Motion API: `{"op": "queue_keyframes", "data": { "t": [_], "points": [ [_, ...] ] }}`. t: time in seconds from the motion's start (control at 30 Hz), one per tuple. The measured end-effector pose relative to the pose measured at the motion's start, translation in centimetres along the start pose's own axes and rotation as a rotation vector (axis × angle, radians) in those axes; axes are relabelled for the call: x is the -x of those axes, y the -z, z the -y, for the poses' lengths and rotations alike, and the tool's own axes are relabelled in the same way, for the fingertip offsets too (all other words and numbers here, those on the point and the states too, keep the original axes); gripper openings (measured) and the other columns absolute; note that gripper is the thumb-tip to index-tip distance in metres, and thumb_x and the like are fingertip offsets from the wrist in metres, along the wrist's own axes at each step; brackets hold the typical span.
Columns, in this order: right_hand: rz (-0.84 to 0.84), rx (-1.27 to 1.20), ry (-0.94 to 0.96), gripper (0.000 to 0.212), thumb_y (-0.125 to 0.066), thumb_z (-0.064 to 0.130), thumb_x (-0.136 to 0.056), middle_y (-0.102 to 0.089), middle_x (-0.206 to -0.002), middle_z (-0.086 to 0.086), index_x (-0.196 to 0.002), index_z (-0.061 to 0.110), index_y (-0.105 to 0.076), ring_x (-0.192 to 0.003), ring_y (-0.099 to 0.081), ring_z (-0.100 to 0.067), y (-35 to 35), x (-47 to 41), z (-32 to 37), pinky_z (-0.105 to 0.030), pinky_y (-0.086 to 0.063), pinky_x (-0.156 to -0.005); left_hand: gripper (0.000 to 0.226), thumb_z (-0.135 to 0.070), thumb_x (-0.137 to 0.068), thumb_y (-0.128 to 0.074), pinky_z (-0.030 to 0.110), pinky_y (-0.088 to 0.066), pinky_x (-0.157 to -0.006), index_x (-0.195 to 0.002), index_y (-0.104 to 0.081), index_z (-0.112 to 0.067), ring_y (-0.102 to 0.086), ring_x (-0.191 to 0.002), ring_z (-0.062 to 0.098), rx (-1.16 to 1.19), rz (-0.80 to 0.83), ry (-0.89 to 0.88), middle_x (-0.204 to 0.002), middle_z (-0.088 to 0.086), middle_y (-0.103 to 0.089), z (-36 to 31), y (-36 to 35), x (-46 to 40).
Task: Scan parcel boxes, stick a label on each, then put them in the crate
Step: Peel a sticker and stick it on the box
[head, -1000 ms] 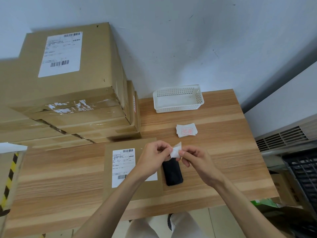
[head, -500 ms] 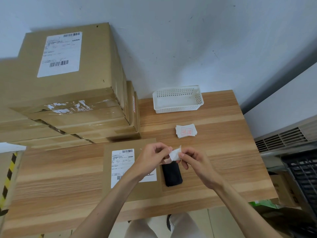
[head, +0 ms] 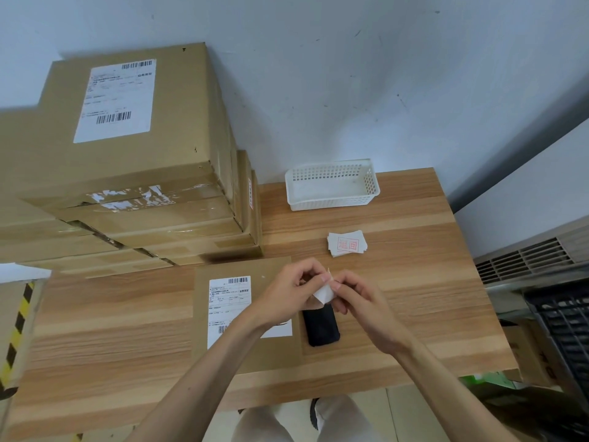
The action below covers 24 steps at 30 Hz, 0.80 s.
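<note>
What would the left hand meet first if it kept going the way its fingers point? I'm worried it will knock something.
The left hand points rightward at the small white label both hands pinch; directly beyond it is the right hand. Their fingertips look nearly touching, though depth is unclear.

wooden table (head: 414, 314) has a stack of boxes (head: 127, 186), a flat parcel (head: 248, 314), black phone (head: 322, 328), label pile (head: 347, 244) and white basket (head: 331, 186) sitting on it
</note>
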State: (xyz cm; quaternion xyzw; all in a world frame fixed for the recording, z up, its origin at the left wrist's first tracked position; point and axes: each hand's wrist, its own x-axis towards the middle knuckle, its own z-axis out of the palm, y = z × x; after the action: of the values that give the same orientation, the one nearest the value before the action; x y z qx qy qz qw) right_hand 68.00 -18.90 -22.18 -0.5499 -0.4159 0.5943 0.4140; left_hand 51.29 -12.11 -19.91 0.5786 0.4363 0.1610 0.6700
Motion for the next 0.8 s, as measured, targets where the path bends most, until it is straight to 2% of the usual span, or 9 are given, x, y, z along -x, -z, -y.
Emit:
{"op": "queue_keyframes", "data": {
  "t": [0.07, 0.2, 0.37, 0.47, 0.6, 0.7, 0.8],
  "points": [
    [-0.013, -0.064, 0.005, 0.026, -0.048, 0.012, -0.105, -0.044, -0.066, -0.008, -0.089, -0.007, -0.055, -0.064, -0.039, -0.018, -0.4, 0.1, -0.2, -0.029, -0.034, -0.063, 0.019, -0.016, -0.103, -0.058, 0.019, -0.051, -0.066, -0.091, -0.059, -0.003, -0.058, -0.07, 0.007, 0.089, -0.005, 0.028, -0.079, 0.002, -0.061, 0.2, -0.1, 0.1],
    [-0.03, -0.141, 0.01, 0.028, -0.05, 0.019, -0.101, -0.041, -0.064, -0.008, -0.087, -0.005, -0.054, -0.064, -0.036, -0.019, -1.0, 0.2, -0.3, -0.031, -0.031, -0.065, 0.021, -0.013, -0.104, -0.057, 0.02, -0.051, -0.067, -0.094, -0.058, 0.005, -0.06, -0.067, 0.007, 0.161, -0.043, 0.045, -0.079, 0.006, -0.061, 0.3, -0.2, 0.4],
    [-0.064, -0.158, 0.014, 0.023, -0.052, 0.022, -0.099, -0.043, -0.063, -0.005, -0.084, 0.006, -0.059, -0.065, -0.037, -0.017, -1.3, 0.3, -0.4, -0.028, -0.033, -0.064, 0.021, -0.01, -0.105, -0.054, 0.021, -0.053, -0.068, -0.097, -0.057, 0.01, -0.064, -0.063, 0.008, 0.202, -0.085, 0.041, -0.075, 0.002, -0.066, 0.5, -0.4, 0.6],
    [-0.083, -0.162, 0.012, 0.024, -0.052, 0.021, -0.1, -0.043, -0.064, -0.005, -0.086, 0.004, -0.059, -0.065, -0.037, -0.016, -1.3, 0.2, -0.6, -0.027, -0.034, -0.064, 0.02, -0.013, -0.104, -0.056, 0.024, -0.055, -0.073, -0.096, -0.06, 0.004, -0.067, -0.075, 0.011, 0.198, -0.125, 0.061, -0.082, 0.004, -0.068, 0.8, -0.5, 0.4],
    [-0.119, -0.14, 0.003, 0.024, -0.048, 0.011, -0.106, -0.043, -0.064, -0.006, -0.087, -0.001, -0.057, -0.064, -0.037, -0.014, -1.4, -0.1, -1.0, -0.026, -0.034, -0.064, 0.017, -0.017, -0.103, -0.058, 0.027, -0.058, -0.076, -0.089, -0.065, -0.012, -0.065, -0.081, 0.009, 0.16, -0.172, 0.074, -0.087, 0.004, -0.066, 1.5, -0.6, -0.1],
    [-0.148, -0.114, -0.006, 0.024, -0.047, 0.009, -0.106, -0.043, -0.064, -0.006, -0.087, -0.004, -0.056, -0.064, -0.038, -0.014, -1.5, -0.1, -1.2, -0.024, -0.035, -0.064, 0.017, -0.018, -0.103, -0.058, 0.031, -0.06, -0.079, -0.088, -0.066, -0.014, -0.065, -0.084, 0.01, 0.129, -0.199, 0.065, -0.09, 0.006, -0.065, 1.6, -0.7, -0.1],
    [-0.152, -0.007, -0.01, 0.023, -0.047, 0.006, -0.105, -0.048, -0.063, -0.001, -0.085, 0.002, -0.058, -0.062, -0.042, -0.012, -1.3, -0.2, -0.8, -0.022, -0.038, -0.063, 0.018, -0.018, -0.104, -0.056, 0.039, -0.063, -0.082, -0.088, -0.063, -0.013, -0.062, -0.081, 0.01, 0.072, -0.217, 0.04, -0.085, 0.003, -0.061, 1.3, -0.6, -0.1]
  ]
}}
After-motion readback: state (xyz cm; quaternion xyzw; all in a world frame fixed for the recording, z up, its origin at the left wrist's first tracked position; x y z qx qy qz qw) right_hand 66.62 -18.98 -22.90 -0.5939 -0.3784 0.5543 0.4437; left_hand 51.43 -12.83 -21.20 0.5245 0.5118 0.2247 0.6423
